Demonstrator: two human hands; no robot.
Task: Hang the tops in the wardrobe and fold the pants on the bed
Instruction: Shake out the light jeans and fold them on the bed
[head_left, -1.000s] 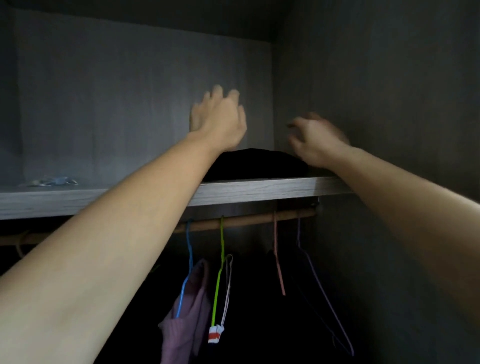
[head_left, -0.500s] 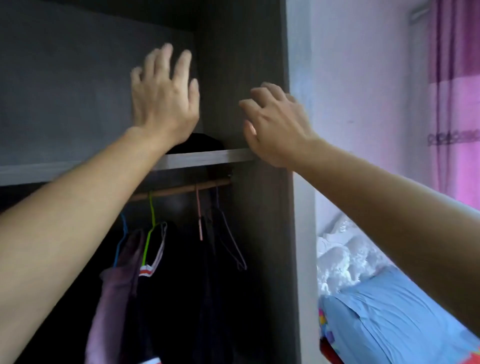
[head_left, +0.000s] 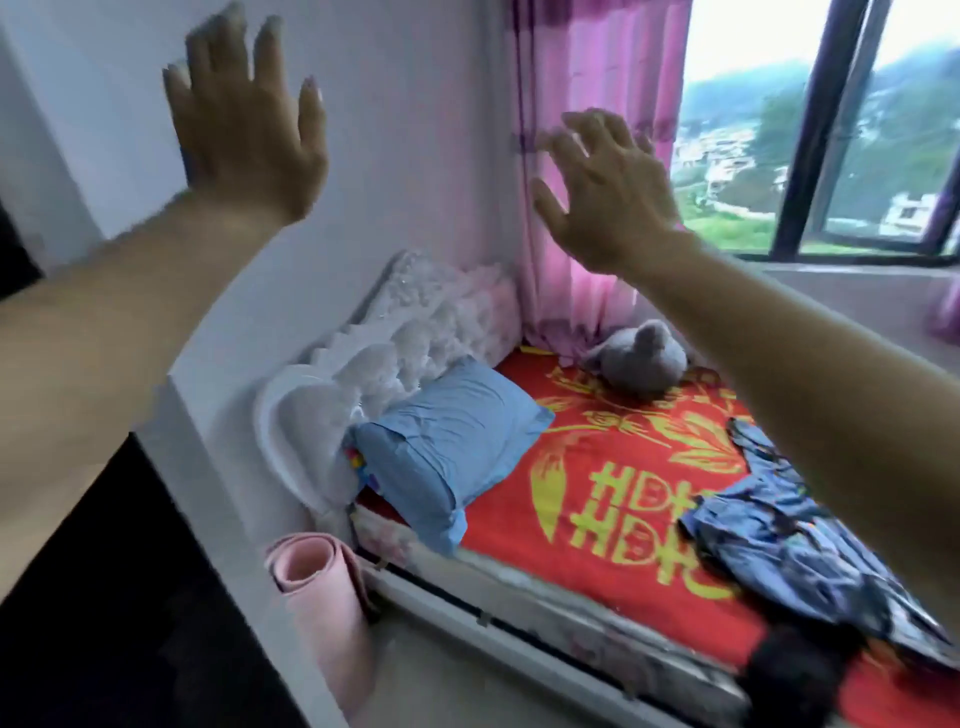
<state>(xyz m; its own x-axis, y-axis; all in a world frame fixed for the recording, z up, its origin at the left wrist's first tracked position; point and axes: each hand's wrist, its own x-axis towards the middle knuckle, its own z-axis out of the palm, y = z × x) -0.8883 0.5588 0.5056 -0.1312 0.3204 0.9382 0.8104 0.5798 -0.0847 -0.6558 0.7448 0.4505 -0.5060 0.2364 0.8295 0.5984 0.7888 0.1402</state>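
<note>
The left hand (head_left: 244, 119) and right hand (head_left: 608, 192) hang raised, fingers spread, holding nothing. Near left, a rolled pink mat (head_left: 322, 613) stands beside the bed (head_left: 597, 519), a possible trip. Farther right, a crumpled blue garment (head_left: 795, 551) lies on the bed; bunched so, top or pants could be misjudged.

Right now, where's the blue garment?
Head view, lower right: the blue garment lies crumpled on the red blanket, to the right of the blue pillow.
</note>
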